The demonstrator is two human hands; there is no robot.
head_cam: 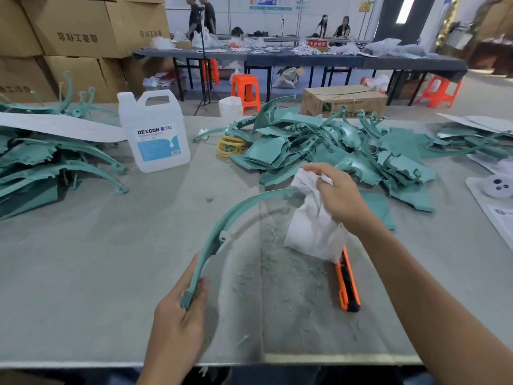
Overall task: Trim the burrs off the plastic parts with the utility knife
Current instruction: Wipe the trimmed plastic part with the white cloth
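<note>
left hand [177, 309] grips near end of curved part [238, 215] | right hand [338, 198] bunches cloth [313, 223] against its far end | knife [347, 282] lies idle under right forearm | shavings [277, 268] between hands: this piece looks trimmed, wiping now | heap of parts [333, 151] beyond right hand probably left to do

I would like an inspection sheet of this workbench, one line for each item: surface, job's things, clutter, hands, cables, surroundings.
Surface: grey table, strewn with plastic shavings in front of the person.
Job's things: curved teal part held over the table; orange utility knife lying on the table, its far end hidden by the white cloth; pile of teal parts at right, another pile at left.
Clutter: white jug, yellow rings.
Hands: left hand grips the curved part's near end; right hand holds the white cloth against its far end.
Cables: nothing seen.
Surroundings: cardboard boxes, orange stool, tripod, people at far tables.
</note>
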